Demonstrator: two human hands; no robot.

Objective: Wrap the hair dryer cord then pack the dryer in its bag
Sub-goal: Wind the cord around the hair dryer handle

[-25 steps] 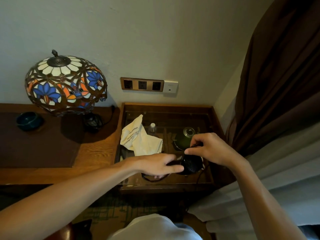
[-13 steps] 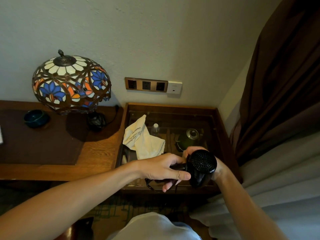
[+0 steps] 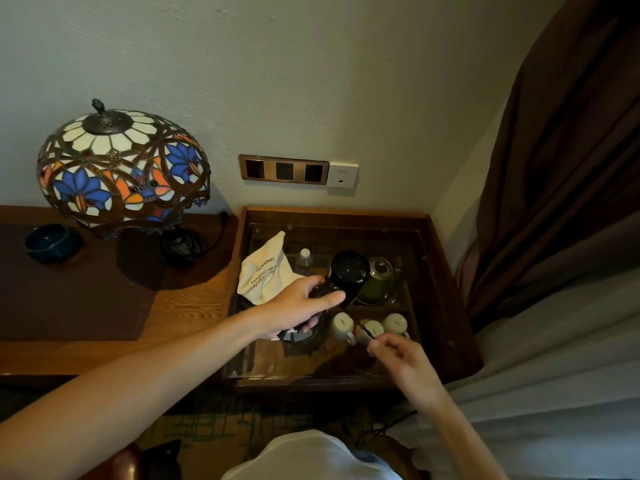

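My left hand grips the handle of the black hair dryer and holds it up over the glass-topped table, its round grille facing me. My right hand is lower and to the right, pinching the thin black cord between thumb and fingers. A dark bunch of cord or plug hangs under my left palm. The cream cloth bag with black printed text lies crumpled on the glass at the left, just behind my left hand.
Under the glass sit a green teapot, a small bottle and three white cups. A stained-glass lamp and a dark bowl stand on the wooden desk at left. Wall sockets are behind; brown curtain at right.
My left hand has lifted the dryer up and away from me. My right hand let go of the dryer head and dropped to the right, now pinching the cord.
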